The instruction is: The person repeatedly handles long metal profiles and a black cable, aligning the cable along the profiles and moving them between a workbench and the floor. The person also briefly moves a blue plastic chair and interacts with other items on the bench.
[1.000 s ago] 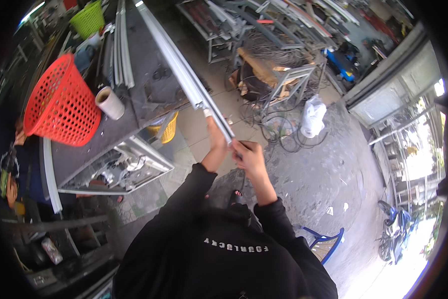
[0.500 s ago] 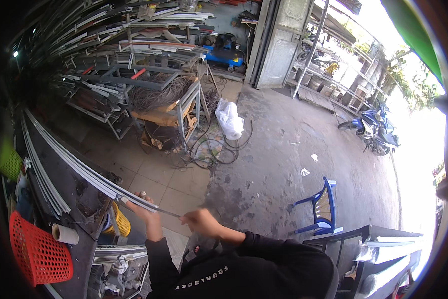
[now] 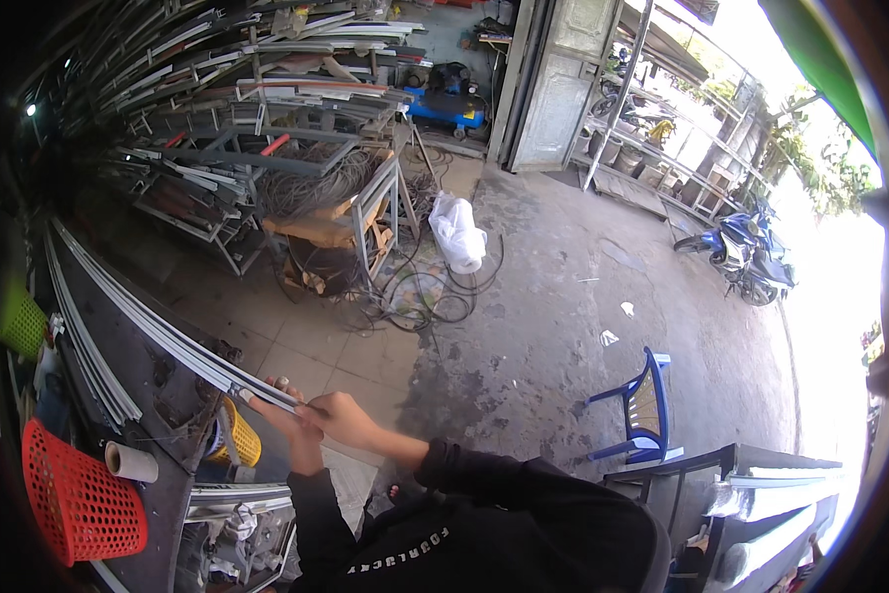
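Note:
Long white metal profiles [image 3: 168,341] lie along the dark bench [image 3: 173,450] on my left, their near ends reaching past its edge. My left hand [image 3: 288,423] is closed around these ends from below, thumb up beside them. My right hand [image 3: 341,419] is pinched at the very tip of the profiles, right against the left hand. A thin dark strip at the tip runs into its fingers, which mostly hide it.
On the bench stand a red perforated basket [image 3: 84,494] and a cardboard-coloured roll [image 3: 131,462]. A yellow basket [image 3: 239,435] sits below its edge. A blue chair [image 3: 645,410] stands to the right; coiled cable [image 3: 435,301] and a white bag [image 3: 456,234] lie ahead.
My right hand has moved left along the thin strip, from a short way beyond the profile ends to right beside my left hand. The left hand keeps its hold.

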The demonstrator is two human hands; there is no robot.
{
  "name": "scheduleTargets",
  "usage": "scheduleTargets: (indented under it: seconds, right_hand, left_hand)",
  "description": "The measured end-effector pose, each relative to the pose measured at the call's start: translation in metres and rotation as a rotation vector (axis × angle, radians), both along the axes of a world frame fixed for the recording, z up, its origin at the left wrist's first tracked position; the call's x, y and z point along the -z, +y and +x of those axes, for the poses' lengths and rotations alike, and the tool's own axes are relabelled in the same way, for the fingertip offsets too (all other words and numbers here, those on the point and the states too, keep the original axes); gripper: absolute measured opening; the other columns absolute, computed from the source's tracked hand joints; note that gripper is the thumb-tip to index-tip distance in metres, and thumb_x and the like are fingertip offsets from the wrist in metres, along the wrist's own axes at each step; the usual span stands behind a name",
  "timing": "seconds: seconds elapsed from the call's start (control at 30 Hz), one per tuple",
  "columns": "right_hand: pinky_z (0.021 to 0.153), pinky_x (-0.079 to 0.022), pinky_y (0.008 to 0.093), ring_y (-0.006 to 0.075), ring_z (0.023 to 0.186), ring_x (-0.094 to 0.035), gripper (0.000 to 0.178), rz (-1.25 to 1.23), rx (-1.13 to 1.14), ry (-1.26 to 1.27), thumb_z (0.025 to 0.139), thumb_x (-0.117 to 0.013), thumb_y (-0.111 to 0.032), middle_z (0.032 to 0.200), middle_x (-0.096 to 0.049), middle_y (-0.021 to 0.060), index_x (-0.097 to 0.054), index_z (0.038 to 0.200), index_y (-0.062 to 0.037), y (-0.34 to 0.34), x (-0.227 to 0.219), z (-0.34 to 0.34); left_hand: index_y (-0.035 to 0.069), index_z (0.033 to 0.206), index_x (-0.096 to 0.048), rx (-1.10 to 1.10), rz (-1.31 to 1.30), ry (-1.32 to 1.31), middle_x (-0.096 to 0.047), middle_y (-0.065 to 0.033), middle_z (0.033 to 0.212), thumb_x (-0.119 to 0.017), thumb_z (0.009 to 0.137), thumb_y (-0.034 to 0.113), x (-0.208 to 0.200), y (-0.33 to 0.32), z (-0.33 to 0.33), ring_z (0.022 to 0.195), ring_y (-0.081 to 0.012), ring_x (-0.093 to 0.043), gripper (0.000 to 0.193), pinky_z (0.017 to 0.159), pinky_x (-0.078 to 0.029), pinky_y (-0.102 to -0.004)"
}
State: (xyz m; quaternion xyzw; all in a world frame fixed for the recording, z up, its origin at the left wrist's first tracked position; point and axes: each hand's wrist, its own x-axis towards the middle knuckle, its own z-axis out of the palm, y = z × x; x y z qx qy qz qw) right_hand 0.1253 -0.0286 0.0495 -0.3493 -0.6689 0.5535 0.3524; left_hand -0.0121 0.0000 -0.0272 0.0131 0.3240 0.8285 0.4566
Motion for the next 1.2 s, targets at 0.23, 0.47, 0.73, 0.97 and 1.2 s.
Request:
scheduleTargets:
  seconds: [0.23,0.47,0.73,0.97,1.2]
  right_hand:
    - [0.054,-0.049,0.0360,0.0264,0.064,-0.063,0.013,0.727,0.266,-0.344,0.082,-0.065,-0.015,0.075,-0.062,0.0090,-0.062,0.087,-0.0024,-0.019,0.027,0.068]
    - [0.043,-0.034,0.0250,0.0077,0.043,-0.042,0.030,-0.148,0.170,-0.134,0.091,-0.056,-0.021,0.047,-0.046,0.0005,-0.063,0.073,0.0019,-0.039,0.006,0.050]
    - [0.036,-0.021,0.0226,0.0044,0.038,-0.031,0.033,-0.493,-0.018,0.017,0.093,-0.055,-0.022,0.047,-0.041,-0.0015,-0.059,0.072,0.0035,-0.018,-0.004,0.064]
    - [0.035,-0.019,0.0231,0.0056,0.036,-0.030,0.031,-0.628,0.041,0.192,0.092,-0.055,-0.021,0.048,-0.040,-0.0012,-0.057,0.073,0.0033,-0.028,-0.013,0.056]
    - [0.036,-0.018,0.0229,0.0050,0.036,-0.028,0.031,-0.705,-0.150,0.095,0.093,-0.055,-0.023,0.048,-0.038,-0.0026,-0.056,0.074,0.0016,-0.034,-0.005,0.056]
  left_hand:
    - [0.015,0.085,-0.048,-0.095,-0.106,0.032,-0.053,-0.0017,0.063,-0.039,0.086,0.066,-0.002,0.007,0.001,0.043,-0.0112,-0.046,0.052,0.036,-0.034,-0.0224]
    - [0.012,0.089,-0.051,-0.020,-0.031,-0.041,-0.054,-0.0030,0.062,-0.035,0.087,0.064,-0.012,-0.002,0.012,0.045,-0.0140,-0.050,0.054,0.038,-0.038,-0.0246]
    - [0.011,0.093,-0.050,-0.018,-0.024,0.008,-0.054,-0.0035,0.064,-0.032,0.088,0.064,-0.007,-0.001,0.012,0.046,-0.0143,-0.050,0.057,0.039,-0.039,-0.0253]
    - [0.010,0.093,-0.049,-0.030,-0.030,0.033,-0.053,-0.0029,0.063,-0.030,0.088,0.065,-0.003,0.000,0.012,0.047,-0.0141,-0.050,0.058,0.040,-0.038,-0.0254]
    - [0.008,0.094,-0.050,-0.028,-0.041,0.050,-0.053,-0.0032,0.064,-0.027,0.089,0.065,-0.007,0.001,0.012,0.045,-0.0150,-0.050,0.061,0.040,-0.039,-0.0274]
